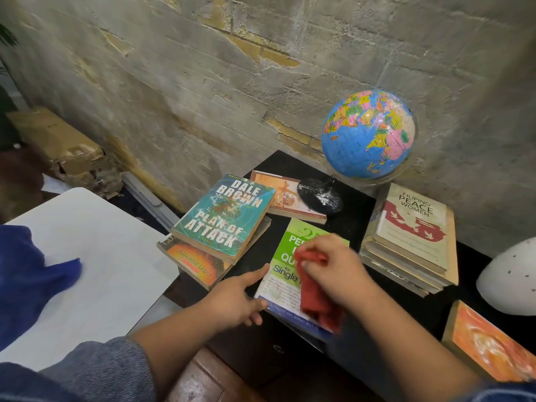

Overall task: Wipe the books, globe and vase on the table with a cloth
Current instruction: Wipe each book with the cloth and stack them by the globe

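Note:
A green and white book [282, 265] lies flat on the dark table [352, 211]. My right hand [333, 268] presses a red cloth [316, 297] onto its cover. My left hand [237, 300] rests at the book's left edge, thumb touching it. A teal paperback [223, 216] sits on an orange book [194, 262] to the left. The blue globe [368, 133] stands at the back on a black base [320, 195]. A stack of books [412, 236] is at the right. The white speckled vase [510, 280] lies at the far right edge.
A thin orange book [285, 195] lies behind the green one, under the globe's base. Another orange book [490, 343] is at the front right. A white table [87, 271] with blue fabric [26, 274] stands to the left. A rough brick wall [261, 68] runs behind.

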Demonstrator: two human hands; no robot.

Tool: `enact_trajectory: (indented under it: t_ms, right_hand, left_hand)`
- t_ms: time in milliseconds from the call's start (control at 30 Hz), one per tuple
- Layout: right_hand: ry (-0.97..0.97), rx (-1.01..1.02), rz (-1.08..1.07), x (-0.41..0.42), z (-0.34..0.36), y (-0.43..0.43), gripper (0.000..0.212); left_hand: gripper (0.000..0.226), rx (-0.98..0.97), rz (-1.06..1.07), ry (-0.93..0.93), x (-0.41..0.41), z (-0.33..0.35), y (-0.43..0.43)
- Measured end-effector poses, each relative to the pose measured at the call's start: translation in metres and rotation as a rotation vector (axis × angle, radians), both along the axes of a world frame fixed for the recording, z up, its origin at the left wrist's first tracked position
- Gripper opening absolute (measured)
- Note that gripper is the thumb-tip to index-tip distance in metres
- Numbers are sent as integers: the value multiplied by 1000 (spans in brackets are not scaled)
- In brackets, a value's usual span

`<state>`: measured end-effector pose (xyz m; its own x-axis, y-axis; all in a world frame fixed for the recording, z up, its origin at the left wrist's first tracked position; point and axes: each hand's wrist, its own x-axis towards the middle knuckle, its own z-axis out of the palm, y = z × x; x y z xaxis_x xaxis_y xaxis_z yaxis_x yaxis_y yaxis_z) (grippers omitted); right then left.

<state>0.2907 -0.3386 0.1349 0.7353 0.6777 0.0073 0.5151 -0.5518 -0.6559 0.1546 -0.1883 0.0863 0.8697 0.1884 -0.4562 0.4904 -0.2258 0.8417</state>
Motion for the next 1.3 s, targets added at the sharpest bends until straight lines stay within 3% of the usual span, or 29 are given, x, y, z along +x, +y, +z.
enact_trajectory:
  t_ms: [100, 167, 300, 400, 467, 600, 767, 933, 1100, 1300]
  right_hand:
    - [119, 406, -150, 5, 23, -9, 54]
    - [189, 483, -117, 1, 27, -16, 67]
    - [32, 55, -78, -6, 2, -25, 41]
    - [-28, -251, 48, -10, -23, -24, 59]
    - [-152, -350, 157, -20, -31, -21, 58]
    - [-283, -349, 395, -40, -30, -18, 47]
    - [-351, -407, 119, -18, -28, -5, 45]
    - [-302, -317, 400, -40, -34, -3, 39]
    - [-311, -434, 204, -5, -26, 5, 43]
    - [-355, -455, 429, -36, -24, 8, 46]
  left_hand:
    - [70, 14, -3, 10, -1, 2, 0]
    - [69, 18, -3, 13, -1, 2, -1]
    - [70, -3, 11, 4, 0, 1, -1]
    - [69, 2, 20, 20, -1, 1, -1]
    - [69, 0, 15, 15, -1, 4, -2]
    - [66, -36, 1, 26, -1, 9, -3]
    - [65, -37, -8, 93, 1, 3, 3]
    - [63, -55, 9, 91, 2, 3, 3]
    - [64, -44, 31, 94, 2, 4, 2]
    - [61, -63, 36, 76, 2, 0, 1]
